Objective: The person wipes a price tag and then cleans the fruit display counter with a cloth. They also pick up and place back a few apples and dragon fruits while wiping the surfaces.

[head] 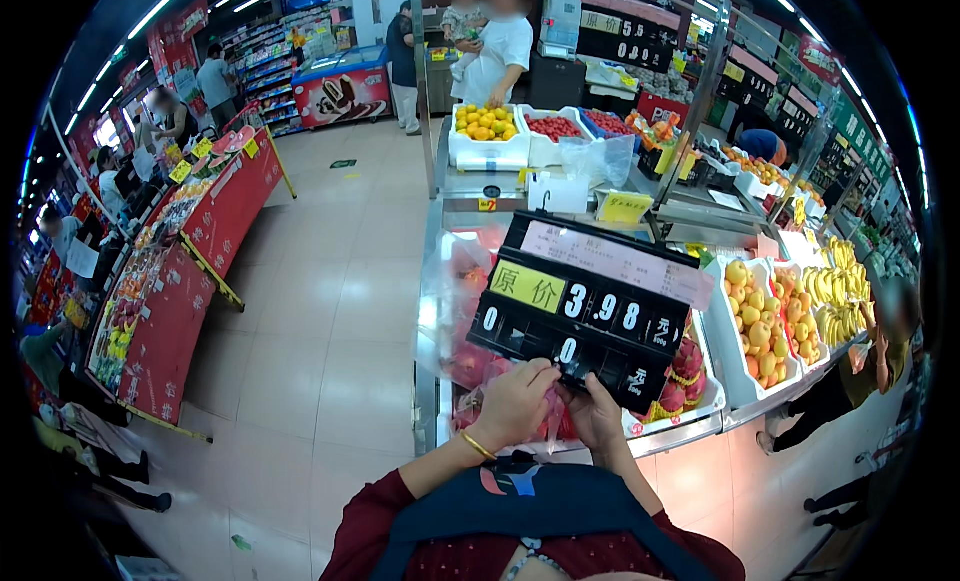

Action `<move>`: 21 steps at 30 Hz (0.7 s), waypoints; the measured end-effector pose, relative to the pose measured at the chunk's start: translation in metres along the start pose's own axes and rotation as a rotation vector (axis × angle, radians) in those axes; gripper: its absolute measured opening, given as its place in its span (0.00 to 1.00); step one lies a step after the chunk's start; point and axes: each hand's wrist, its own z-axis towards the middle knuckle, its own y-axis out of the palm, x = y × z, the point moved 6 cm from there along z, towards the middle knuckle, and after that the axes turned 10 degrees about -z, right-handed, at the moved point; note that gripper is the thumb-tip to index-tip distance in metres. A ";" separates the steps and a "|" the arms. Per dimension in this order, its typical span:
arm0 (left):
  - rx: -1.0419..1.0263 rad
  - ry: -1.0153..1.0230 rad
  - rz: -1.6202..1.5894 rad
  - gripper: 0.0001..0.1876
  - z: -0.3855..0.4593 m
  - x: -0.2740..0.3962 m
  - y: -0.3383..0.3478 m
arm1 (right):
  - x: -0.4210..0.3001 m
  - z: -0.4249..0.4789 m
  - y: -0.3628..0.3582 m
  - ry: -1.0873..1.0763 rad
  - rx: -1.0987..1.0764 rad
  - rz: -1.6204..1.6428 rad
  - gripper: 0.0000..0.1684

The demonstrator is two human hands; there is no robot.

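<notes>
A black plastic price board with flip digits, a yellow tag and a pink paper strip tilts in front of me, above the fruit stand. At its lower edge, the bent fingers of my left hand close near a digit flap; a gold bangle circles that wrist. My right hand grips the same edge further right, thumb on the front face. A metal hook rises from the board's top. Dragon fruit in yellow foam nets shows behind its right side. Red fruit under clear plastic lies to the left, partly hidden.
White crates of yellow-red round fruit and bananas stand at right. Beyond the board are a crate of oranges, a clear plastic bag and upright metal posts. Left across the tiled aisle runs a red-sided display. Several people stand around.
</notes>
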 end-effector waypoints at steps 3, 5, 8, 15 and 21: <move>0.064 -0.023 0.046 0.17 -0.002 -0.014 -0.015 | -0.005 -0.001 0.006 -0.006 0.009 -0.013 0.21; 0.130 -0.082 0.138 0.17 -0.009 -0.035 -0.032 | -0.006 -0.002 0.010 -0.024 0.029 -0.002 0.21; 0.183 -0.174 0.208 0.16 -0.018 -0.060 -0.051 | -0.008 -0.004 0.009 -0.008 0.029 -0.030 0.21; 0.626 -0.712 -1.014 0.11 -0.091 -0.155 -0.093 | -0.006 -0.014 0.009 0.097 -0.008 -0.015 0.26; 0.542 -0.730 -1.520 0.23 -0.134 -0.147 -0.129 | 0.036 -0.029 0.041 0.293 -0.225 0.048 0.29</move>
